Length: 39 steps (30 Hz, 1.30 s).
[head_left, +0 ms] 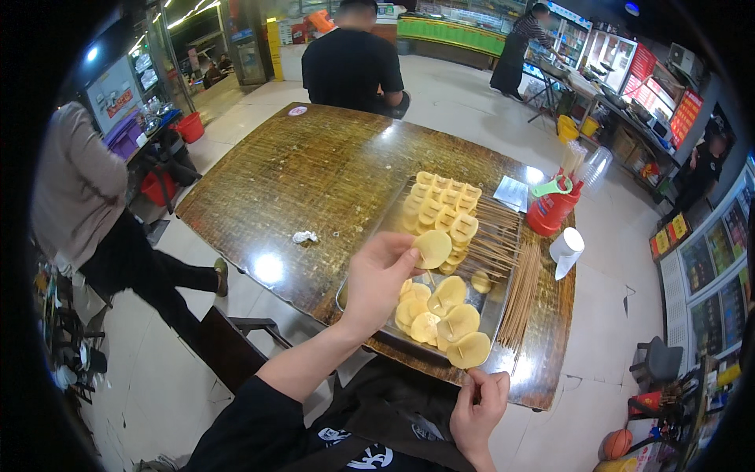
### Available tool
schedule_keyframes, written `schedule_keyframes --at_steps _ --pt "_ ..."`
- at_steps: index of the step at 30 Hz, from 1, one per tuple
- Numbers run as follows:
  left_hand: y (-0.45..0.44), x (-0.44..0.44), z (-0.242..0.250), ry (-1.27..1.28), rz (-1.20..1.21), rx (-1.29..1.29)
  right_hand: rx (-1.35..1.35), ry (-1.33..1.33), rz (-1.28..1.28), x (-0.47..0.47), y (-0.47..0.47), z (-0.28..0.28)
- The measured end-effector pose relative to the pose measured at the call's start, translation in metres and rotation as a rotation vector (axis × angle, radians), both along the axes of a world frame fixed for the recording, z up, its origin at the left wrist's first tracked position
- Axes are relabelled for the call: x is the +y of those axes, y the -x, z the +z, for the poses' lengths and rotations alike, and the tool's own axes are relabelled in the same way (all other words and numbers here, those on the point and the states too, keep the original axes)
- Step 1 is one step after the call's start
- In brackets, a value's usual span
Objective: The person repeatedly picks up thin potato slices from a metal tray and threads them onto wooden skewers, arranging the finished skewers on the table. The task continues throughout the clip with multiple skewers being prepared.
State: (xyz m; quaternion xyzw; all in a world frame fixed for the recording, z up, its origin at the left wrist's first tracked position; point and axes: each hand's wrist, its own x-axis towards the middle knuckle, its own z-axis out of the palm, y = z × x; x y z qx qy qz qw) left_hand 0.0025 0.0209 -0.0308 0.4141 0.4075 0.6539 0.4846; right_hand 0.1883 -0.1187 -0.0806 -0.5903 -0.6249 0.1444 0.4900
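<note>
My left hand pinches a thin round potato slice between thumb and fingers, just beyond the tip of a wooden skewer; whether the tip pierces it, I cannot tell. My right hand grips the skewer's near end, which is mostly hidden. Three threaded potato slices are spread along this skewer, slanting over a metal tray. Loose slices lie heaped in the tray beneath. Farther back in it, loaded potato skewers are stacked in rows, their bare sticks pointing right.
Bare wooden skewers lie bundled along the tray's right side. Beyond them stand a paper roll and a red container holding sticks. A crumpled tissue lies on the wooden table. One person sits opposite; another stands at left.
</note>
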Motion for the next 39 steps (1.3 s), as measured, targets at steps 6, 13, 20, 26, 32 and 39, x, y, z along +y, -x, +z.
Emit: schedule_keyframes --at_steps 6,13,20,26,32,39 --pt "-0.006 0.009 -0.012 -0.029 -0.014 0.011 -0.118 -0.038 -0.018 -0.001 -0.004 -0.01" --pt "-0.007 0.004 -0.014 -0.125 0.049 0.04 0.016 -0.002 -0.058 0.001 0.008 -0.005" --pt "-0.015 0.003 -0.016 -0.154 0.002 0.131 0.033 0.001 -0.063 0.002 0.007 0.002" --pt "-0.021 -0.004 -0.021 -0.122 -0.059 0.064 0.057 -0.046 -0.055 0.01 0.005 -0.007" --pt "-0.022 -0.007 -0.013 -0.132 -0.107 0.063 0.095 -0.063 -0.074 0.014 0.004 -0.007" --pt "-0.026 -0.023 -0.016 0.285 -0.599 -0.375 0.147 -0.088 -0.088 0.02 0.004 -0.007"
